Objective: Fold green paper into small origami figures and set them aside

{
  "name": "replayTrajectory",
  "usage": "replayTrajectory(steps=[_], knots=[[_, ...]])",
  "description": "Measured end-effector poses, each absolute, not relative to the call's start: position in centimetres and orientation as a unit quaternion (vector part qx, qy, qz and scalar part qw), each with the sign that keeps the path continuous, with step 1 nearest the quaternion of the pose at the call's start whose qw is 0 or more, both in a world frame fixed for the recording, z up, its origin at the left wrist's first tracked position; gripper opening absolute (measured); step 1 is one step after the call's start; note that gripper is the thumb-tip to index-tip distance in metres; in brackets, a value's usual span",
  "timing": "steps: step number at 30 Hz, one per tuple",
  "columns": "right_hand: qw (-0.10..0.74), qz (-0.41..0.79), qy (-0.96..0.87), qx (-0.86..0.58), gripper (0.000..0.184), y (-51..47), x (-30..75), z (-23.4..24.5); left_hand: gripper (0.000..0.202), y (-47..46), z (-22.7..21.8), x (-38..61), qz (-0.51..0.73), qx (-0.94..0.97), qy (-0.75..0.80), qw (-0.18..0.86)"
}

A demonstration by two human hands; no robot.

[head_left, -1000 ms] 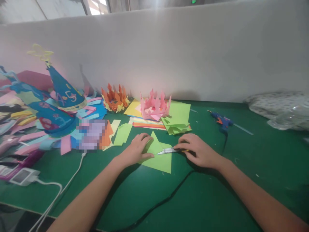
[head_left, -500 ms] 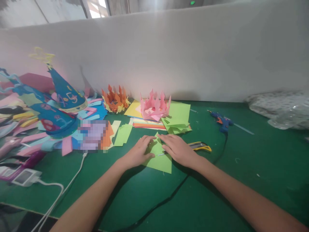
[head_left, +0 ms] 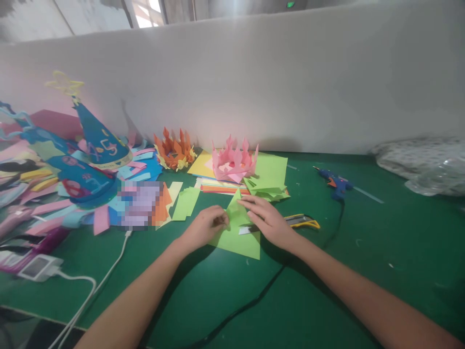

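My left hand [head_left: 209, 224] is at the left edge of a light green sheet of paper [head_left: 238, 245], its fingers curled in a pinch on that edge. The sheet's upper part is folded to a point. My right hand [head_left: 271, 220] holds a yellow and black utility knife [head_left: 305, 221] under its palm. The knife's handle sticks out to the right and its blade shows over the paper on the left. The right fingertips rest on the folded point; the grip on the knife is partly hidden.
A pink paper crown [head_left: 234, 165] stands on coloured sheets behind my hands, beside an orange crown [head_left: 175, 150]. Blue cone hats [head_left: 100, 140] and paper strips crowd the left. A blue glue gun [head_left: 336, 184] lies right, its black cable [head_left: 254, 300] crossing the green table.
The left fingers have drawn back and curled at the paper's edge. The folded point stands out more, and the blade has turned to show its flat side. The right hand has barely moved.
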State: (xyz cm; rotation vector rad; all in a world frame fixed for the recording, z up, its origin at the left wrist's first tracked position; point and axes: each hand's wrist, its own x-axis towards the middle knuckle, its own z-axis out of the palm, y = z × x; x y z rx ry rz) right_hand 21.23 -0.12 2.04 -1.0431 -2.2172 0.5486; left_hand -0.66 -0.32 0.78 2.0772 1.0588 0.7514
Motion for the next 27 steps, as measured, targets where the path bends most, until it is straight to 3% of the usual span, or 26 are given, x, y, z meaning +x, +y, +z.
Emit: replayTrajectory(steps=[7,10,16,20,23,25,27], knots=[[0.447,0.096,-0.748,-0.481,0.037,1.9,24.0,3.1,0.002,1.4,2.0,-3.4,0.422,0.694,0.505,0.294],[0.456,0.071,-0.722,-0.515,0.038,3.5,25.8,2.5,0.002,2.1,1.9,-5.3,0.398,0.679,0.57,0.235],[0.334,-0.021,-0.739,-0.585,0.041,5.4,28.2,1.0,0.009,2.8,0.7,-7.3,0.28,0.708,0.64,0.1],[0.306,-0.105,-0.731,-0.601,0.04,4.6,27.8,2.1,0.01,2.6,0.4,-6.9,0.265,0.733,0.626,-0.028],[0.309,-0.016,-0.793,-0.524,0.028,2.9,26.3,3.7,0.016,2.2,0.5,-5.7,0.283,0.757,0.588,-0.024],[0.203,0.114,-0.88,-0.414,0.019,1.8,25.1,4.5,0.014,1.8,0.5,-4.8,0.284,0.78,0.557,0.028],[0.1,0.197,-0.909,-0.353,0.015,0.9,24.3,4.8,0.025,1.4,0.3,-4.1,0.265,0.802,0.529,0.08]])
